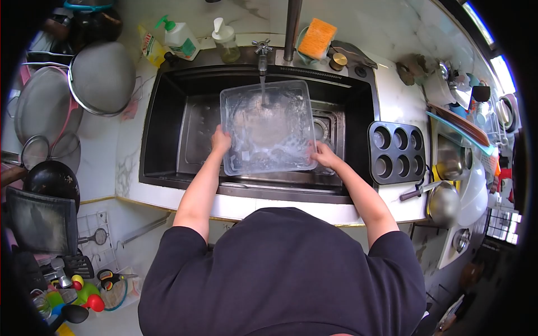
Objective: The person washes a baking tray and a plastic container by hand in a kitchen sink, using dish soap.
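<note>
A clear rectangular plastic container is held over the dark sink, with water and some whitish suds inside. Water runs into it from the faucet at the back. My left hand grips the container's left side, the fingers partly hidden behind the wall. On the right side, my right hand is closed on the lower right edge. Part of the sink drain shows beside the container's right wall.
A muffin pan rests on the right counter, near a knife. Behind the sink are a soap bottle, a pump bottle and an orange sponge. Large strainers hang at the left.
</note>
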{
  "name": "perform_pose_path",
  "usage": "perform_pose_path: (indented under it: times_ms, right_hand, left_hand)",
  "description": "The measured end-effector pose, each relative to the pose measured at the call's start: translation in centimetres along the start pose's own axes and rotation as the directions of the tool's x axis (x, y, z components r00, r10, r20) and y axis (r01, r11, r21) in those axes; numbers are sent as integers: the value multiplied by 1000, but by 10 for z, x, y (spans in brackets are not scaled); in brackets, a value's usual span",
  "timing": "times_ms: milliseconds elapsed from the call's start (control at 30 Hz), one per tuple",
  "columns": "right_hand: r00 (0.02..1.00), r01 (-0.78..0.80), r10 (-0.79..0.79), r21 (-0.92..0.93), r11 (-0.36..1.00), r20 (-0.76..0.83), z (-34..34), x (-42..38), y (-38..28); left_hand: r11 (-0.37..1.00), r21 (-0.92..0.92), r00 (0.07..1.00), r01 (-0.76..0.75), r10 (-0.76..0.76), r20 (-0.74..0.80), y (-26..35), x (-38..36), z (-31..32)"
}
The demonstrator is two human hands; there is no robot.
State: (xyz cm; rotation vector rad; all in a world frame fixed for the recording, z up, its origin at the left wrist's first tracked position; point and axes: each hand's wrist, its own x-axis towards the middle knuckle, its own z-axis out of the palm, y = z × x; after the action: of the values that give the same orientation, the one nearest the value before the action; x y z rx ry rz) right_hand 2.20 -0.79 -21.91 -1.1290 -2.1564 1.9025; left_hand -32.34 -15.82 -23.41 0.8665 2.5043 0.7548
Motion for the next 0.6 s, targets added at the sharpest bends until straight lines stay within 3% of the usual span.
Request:
perform_pose_path:
  times_ms: [33, 67, 133, 300, 367, 433, 467, 500, 600]
  right_hand:
    - [1000, 5, -5, -2, 1000, 7, 0, -3, -11]
    - [999, 14, -19, 119, 993, 39, 1, -6, -22]
    - [997, -1, -20, 264, 965, 75, 1, -12, -38]
    - [994, 105, -107, 240, 965, -3, -5, -10, -38]
    - [986, 167, -166, 57, 984, -18, -9, -9, -35]
    - [990, 142, -141, 82, 987, -13, -7, -7, -30]
    - [993, 120, -121, 105, 987, -3, -5, -6, -27]
    - [993, 118, -118, 107, 987, -9, -4, -4, -20]
    - [993, 99, -84, -199, 975, 83, -6, 1, 5]
  left_hand:
    - [995, 103, 999, 7, -2, -40, -6, 1, 3]
    - [995, 103, 999, 13, -9, -47, -11, 3, 6]
    - [911, -169, 916, 375, -336, 219, -15, 7, 9]
    - [877, -365, 946, 313, -255, 199, -5, -4, 9]
    - [878, -394, 960, 270, -213, 184, -1, 0, 7]
    - [974, -218, 996, -58, 42, -76, -21, 15, 17]
    - [943, -334, 999, 8, -22, -38, -20, 17, 17]
    - [943, -333, 999, 5, -17, -33, -6, 12, 6]
    - [910, -397, 991, 117, -82, 104, 19, 3, -13]
